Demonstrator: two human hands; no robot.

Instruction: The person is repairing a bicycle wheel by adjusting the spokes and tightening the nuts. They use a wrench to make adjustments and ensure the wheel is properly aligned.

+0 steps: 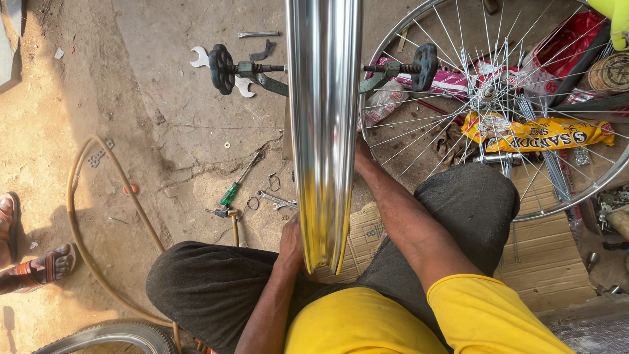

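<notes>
Between my knees I steady a chrome wheel rim point(324, 131) standing on edge. My left hand point(291, 241) presses flat against its near side; my right hand point(362, 152) is mostly hidden behind it, grip unclear. Beyond lie a green-handled screwdriver point(240, 179) and a spoked wheel point(498, 98).

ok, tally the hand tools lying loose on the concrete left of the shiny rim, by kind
Open-ended silver spanners: 2, large one beside the truing stand's black knob, small one near the left hand
Green-handled screwdriver: 1
Small hammer with tan wooden handle: 1
Total: 4
The chrome wheel rim may hide more.
</notes>
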